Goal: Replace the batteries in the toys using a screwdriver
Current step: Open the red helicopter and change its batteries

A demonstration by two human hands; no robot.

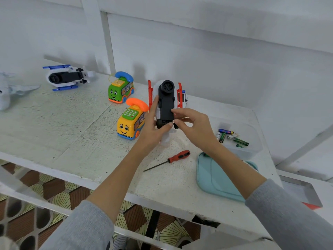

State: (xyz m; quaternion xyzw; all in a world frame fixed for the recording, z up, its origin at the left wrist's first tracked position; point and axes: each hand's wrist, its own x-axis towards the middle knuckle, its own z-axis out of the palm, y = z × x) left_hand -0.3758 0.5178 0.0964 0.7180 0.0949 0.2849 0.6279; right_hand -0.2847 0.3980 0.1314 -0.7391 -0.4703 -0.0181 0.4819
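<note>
Gripping the white-and-red plastic toy helicopter (166, 103) belly-up above the white shelf (72, 134), left hand (155, 127) curls around its left side; right hand (192, 127) pinches the black underside panel. Red-handled screwdriver (173, 159) lies near, untouched, below both wrists.

Rough, chipped white-painted desk (72, 127); glossy plastic bus-phone toys (130, 123); matt black plastic underside of the held toy (166, 103); smooth teal lid (216, 179); metal-shafted screwdriver (168, 160).
</note>
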